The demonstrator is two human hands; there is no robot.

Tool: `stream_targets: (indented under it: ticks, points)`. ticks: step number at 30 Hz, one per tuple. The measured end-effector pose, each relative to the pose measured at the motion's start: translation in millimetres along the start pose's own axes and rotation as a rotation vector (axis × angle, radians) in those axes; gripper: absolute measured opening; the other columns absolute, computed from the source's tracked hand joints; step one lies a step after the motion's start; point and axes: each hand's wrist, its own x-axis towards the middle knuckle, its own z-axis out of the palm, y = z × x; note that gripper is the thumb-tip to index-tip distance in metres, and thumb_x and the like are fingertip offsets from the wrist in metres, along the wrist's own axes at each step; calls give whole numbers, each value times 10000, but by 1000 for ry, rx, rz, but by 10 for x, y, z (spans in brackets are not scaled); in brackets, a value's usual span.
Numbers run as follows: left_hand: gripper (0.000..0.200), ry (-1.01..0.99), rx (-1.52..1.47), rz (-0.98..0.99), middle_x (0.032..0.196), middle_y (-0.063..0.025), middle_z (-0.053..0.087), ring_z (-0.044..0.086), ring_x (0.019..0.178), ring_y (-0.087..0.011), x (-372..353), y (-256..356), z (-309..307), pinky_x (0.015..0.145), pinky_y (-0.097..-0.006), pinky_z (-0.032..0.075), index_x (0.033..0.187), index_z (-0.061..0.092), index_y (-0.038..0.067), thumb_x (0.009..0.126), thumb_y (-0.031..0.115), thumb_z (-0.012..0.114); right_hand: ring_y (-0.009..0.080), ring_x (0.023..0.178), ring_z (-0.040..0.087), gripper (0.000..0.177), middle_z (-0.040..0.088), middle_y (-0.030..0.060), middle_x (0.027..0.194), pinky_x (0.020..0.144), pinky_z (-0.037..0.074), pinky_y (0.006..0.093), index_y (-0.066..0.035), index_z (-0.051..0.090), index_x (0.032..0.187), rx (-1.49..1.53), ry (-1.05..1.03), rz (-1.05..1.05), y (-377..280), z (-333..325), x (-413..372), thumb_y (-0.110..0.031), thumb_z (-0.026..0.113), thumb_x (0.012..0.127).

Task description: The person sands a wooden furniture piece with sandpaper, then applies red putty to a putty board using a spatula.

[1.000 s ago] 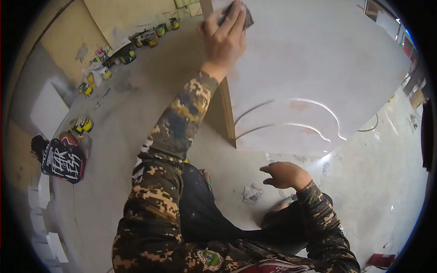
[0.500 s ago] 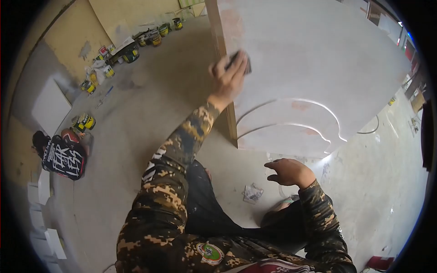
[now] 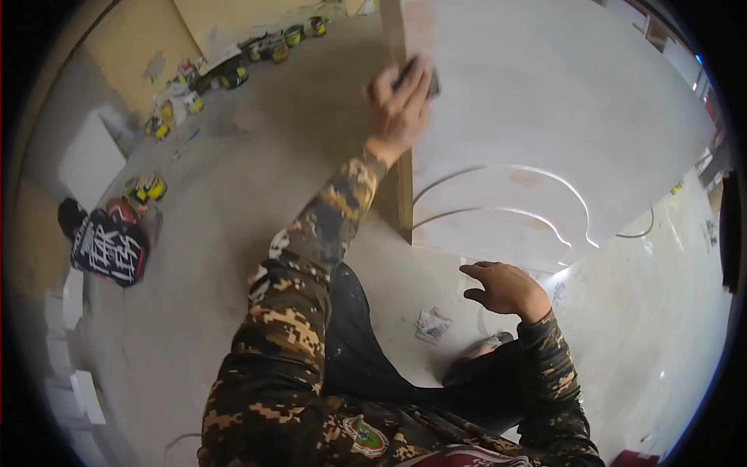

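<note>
A large pale grey panel (image 3: 545, 101) with curved raised lines stands in front of me, its brown edge at the left. My left hand (image 3: 401, 105) presses a dark pad (image 3: 433, 82) against the panel face near that edge, fingers spread over it. Below the panel's lower edge, my right hand (image 3: 506, 289) hangs over the floor with thumb and fingers apart, holding nothing. Several reddish patches show on the panel.
A person in a black shirt (image 3: 111, 247) crouches on the floor at the left. Paint cans (image 3: 226, 75) line the wall behind. Folded paper (image 3: 433, 325) lies near my feet. White boards (image 3: 87, 395) stand at the lower left.
My left hand has moved up along the panel with the dark pad. The camera view has shifted slightly; my right hand has barely moved.
</note>
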Motion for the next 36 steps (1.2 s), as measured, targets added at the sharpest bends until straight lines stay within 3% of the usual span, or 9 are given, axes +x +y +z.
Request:
stream_targets:
  ticks: [3, 6, 9, 12, 18, 22, 29, 32, 36]
  points:
    - [405, 122, -35, 5, 1276, -19, 635, 494, 1088, -296, 754, -201, 107, 933, -423, 344, 1137, 688, 66, 736, 115, 648, 352, 1100, 590, 482, 631, 165, 1205, 939, 472, 430, -79, 554, 1305, 8, -127, 39, -31, 23, -11, -279, 645, 876]
    - [408, 211, -43, 8, 1268, -17, 640, 502, 1065, -301, 731, -190, 142, 920, -429, 349, 1134, 690, 72, 731, 113, 644, 365, 1037, 613, 459, 660, 164, 1123, 881, 493, 435, -95, 556, 1293, -75, -132, 11, 126, 153, -23, -282, 634, 882]
    - [414, 111, -177, -103, 1225, -29, 655, 508, 1043, -306, -91, 0, 132, 914, -435, 349, 1166, 680, 118, 754, 117, 632, 368, 1048, 609, 458, 654, 166, 1139, 890, 490, 435, -92, 557, 1294, -53, -106, 55, 75, 82, -28, -285, 631, 885]
    - [411, 90, -113, -45, 1232, -60, 650, 512, 1036, -315, 49, -41, 53, 927, -434, 359, 1176, 673, 91, 769, 115, 623, 368, 1085, 596, 475, 617, 178, 1222, 934, 474, 440, -70, 550, 1304, -16, -57, 16, 41, 109, 7, -284, 633, 887]
    - [425, 274, -112, -34, 1302, -62, 619, 511, 1046, -318, 825, -183, 98, 972, -405, 367, 1171, 670, 24, 757, 113, 640, 365, 1056, 606, 457, 645, 173, 1153, 900, 487, 432, -66, 558, 1284, -64, -125, -46, 127, 263, 38, -287, 627, 890]
    - [450, 119, -153, -65, 1306, -63, 614, 512, 1030, -326, 32, 18, 14, 972, -399, 367, 1199, 653, 65, 749, 77, 641, 365, 1061, 603, 466, 645, 177, 1142, 899, 486, 436, -61, 550, 1288, -53, -55, -17, 36, 174, 46, -288, 628, 888]
    - [461, 312, -66, -41, 1313, -23, 611, 500, 1019, -320, 807, -216, 121, 937, -428, 376, 1174, 675, 86, 714, 95, 653, 367, 1080, 595, 478, 623, 164, 1209, 922, 478, 444, -60, 545, 1300, -57, -194, -64, 115, 327, 77, -285, 631, 887]
    - [457, 185, -173, -54, 1302, -103, 614, 518, 1024, -341, 222, -98, 89, 975, -418, 371, 1198, 653, 40, 743, 61, 623, 367, 1060, 603, 476, 630, 166, 1193, 908, 484, 446, -60, 549, 1297, -92, -157, -9, 19, 207, 41, -287, 633, 886]
    - [430, 151, -155, -62, 1316, -107, 604, 514, 1042, -334, 527, -135, 11, 976, -404, 377, 1154, 677, 17, 729, 54, 628, 367, 1050, 608, 475, 632, 164, 1189, 902, 488, 446, -65, 553, 1293, -68, -78, -34, 31, 210, 74, -293, 636, 884]
